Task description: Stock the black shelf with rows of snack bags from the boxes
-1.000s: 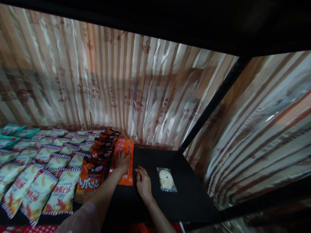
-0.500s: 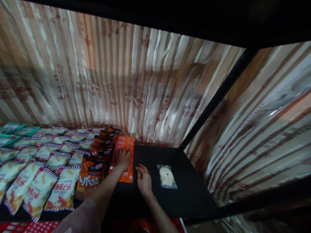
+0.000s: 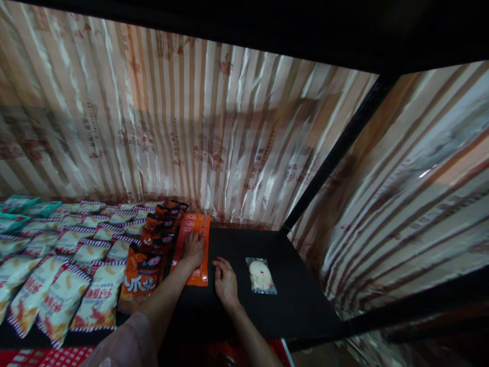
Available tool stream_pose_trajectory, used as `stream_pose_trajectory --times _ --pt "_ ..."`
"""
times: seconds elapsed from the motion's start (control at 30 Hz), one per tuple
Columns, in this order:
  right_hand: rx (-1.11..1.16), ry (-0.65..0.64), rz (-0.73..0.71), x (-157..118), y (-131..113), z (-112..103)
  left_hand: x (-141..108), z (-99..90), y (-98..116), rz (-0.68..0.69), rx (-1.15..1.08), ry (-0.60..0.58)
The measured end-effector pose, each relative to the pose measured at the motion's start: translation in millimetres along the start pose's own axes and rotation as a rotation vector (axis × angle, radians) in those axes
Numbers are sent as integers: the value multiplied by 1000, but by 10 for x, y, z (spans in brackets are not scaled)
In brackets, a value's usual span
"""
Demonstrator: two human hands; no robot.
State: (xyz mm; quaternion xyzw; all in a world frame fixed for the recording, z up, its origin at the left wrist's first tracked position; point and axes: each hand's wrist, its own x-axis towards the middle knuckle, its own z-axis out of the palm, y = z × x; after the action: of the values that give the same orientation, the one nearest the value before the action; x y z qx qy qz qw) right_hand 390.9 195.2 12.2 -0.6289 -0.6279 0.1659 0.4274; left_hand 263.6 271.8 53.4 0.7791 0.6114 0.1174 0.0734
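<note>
On the black shelf [image 3: 305, 306], a flat orange packet [image 3: 202, 255] lies just right of a row of dark and orange snack bags [image 3: 139, 278]. My left hand [image 3: 193, 250] rests on that packet with its fingers spread. To its right, my right hand [image 3: 226, 280] hovers over or touches the shelf, fingers loosely bent and apart, holding nothing visible. Further right lies a clear packet with a round pale item [image 3: 261, 276] inside, touched by neither hand.
Many white snack bags [image 3: 95, 295] fill the shelf's left side, with green bags [image 3: 44, 208] at the far left. A dark slanted post [image 3: 336, 153] rises at the right rear corner. Striped sheeting [image 3: 214, 127] hangs behind. A red basket [image 3: 64, 357] is below the front edge.
The view has shifted slightly. Both hands stay in nearly the same places, the left on the orange packet.
</note>
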Motion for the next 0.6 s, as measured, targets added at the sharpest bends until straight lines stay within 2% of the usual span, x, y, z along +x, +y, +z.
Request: stream_pose_trajectory --times 0.27,0.43,0.6 --pt "-20 6 -22 -80 9 1 -247 0 240 31 -35 -7" --pt "-34 -53 -8 -139 -26 -62 -460 20 418 78 -102 15" --pt "-43 -82 13 -233 -48 -141 -667 42 542 73 -140 -20"
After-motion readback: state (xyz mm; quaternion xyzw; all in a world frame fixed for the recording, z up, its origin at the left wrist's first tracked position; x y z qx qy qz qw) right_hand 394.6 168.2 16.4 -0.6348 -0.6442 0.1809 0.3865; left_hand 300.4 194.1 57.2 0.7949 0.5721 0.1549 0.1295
